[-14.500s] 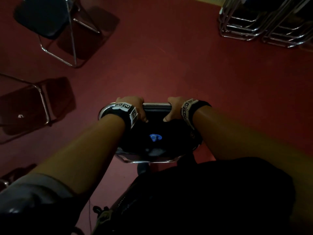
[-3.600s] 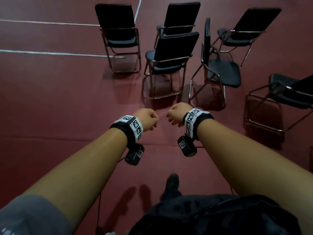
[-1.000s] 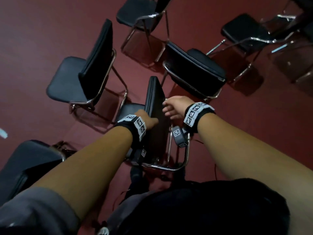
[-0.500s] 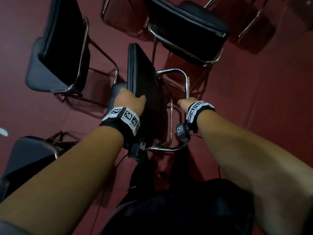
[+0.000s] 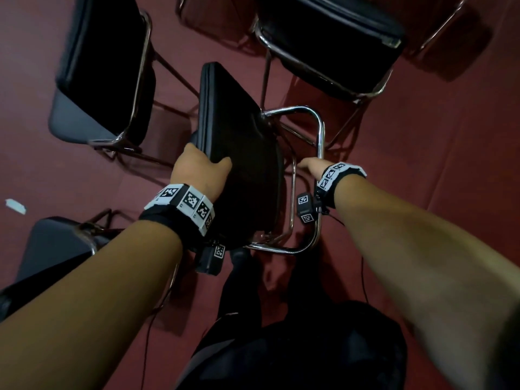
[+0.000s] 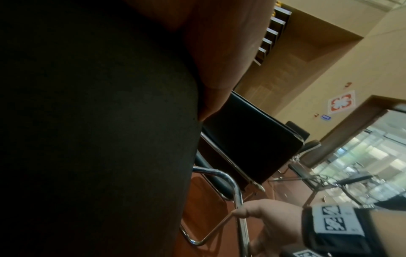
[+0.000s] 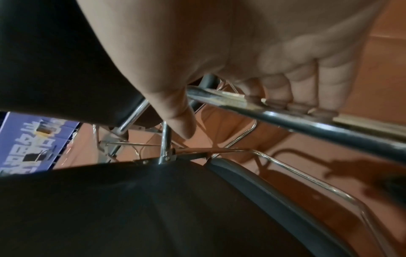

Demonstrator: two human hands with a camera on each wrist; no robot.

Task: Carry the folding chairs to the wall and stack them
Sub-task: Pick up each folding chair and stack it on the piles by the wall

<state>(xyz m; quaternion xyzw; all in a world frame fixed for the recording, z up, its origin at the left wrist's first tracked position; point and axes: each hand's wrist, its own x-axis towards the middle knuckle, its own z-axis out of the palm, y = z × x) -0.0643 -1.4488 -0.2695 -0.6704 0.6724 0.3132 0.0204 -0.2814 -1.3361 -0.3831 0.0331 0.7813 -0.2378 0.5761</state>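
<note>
At 12 o'clock: left hand [image 5: 201, 171] grasps folded chair [image 5: 242, 153] backrest, right hand [image 5: 312, 167] clenches chrome frame [image 5: 319, 130]; lifting risks snagging neighbour chair [image 5: 329, 43] at 1 o'clock.

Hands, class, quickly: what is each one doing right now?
Left hand: grips the black padded edge of the folded chair.
Right hand: fingers curled round the chair's chrome frame tube.

The black padded chair [image 5: 239, 153] in front of me is half folded, its chrome frame [image 5: 319, 142] tilted. Two more chairs [image 5: 104, 68] stand open just behind it.
</note>
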